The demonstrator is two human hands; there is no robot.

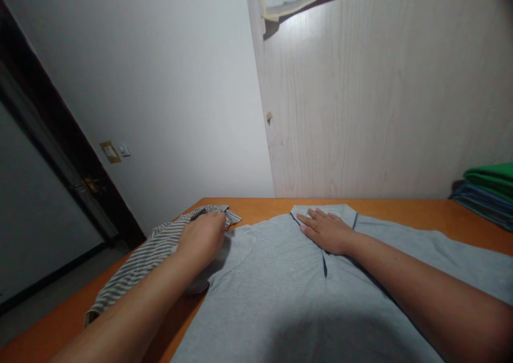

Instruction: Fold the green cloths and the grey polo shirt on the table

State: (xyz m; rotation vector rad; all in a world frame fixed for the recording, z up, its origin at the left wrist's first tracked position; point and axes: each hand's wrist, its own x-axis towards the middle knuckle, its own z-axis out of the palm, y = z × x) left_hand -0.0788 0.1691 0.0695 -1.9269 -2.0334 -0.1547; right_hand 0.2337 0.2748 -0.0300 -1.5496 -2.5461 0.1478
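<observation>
A light grey polo shirt (272, 277) with a dark-edged collar lies spread out, its collar toward the far edge of the table. My right hand (326, 229) rests flat on the shirt just below the collar, fingers stretched and apart. At the left sleeve, my left hand (203, 237) is closed, its fingers curled down against the cloth and mostly hidden; it appears to grip the sleeve. Beside and partly behind that hand, a black-and-white striped garment (138, 269) lies along the left edge of the table.
The orange-brown table (256, 205) meets a pale wood-grain panel (360, 112) at the back. At the far right is a stack of folded clothes (487, 194), green on top. A dark-framed door (68, 122) and wall switches (114, 151) are on the left.
</observation>
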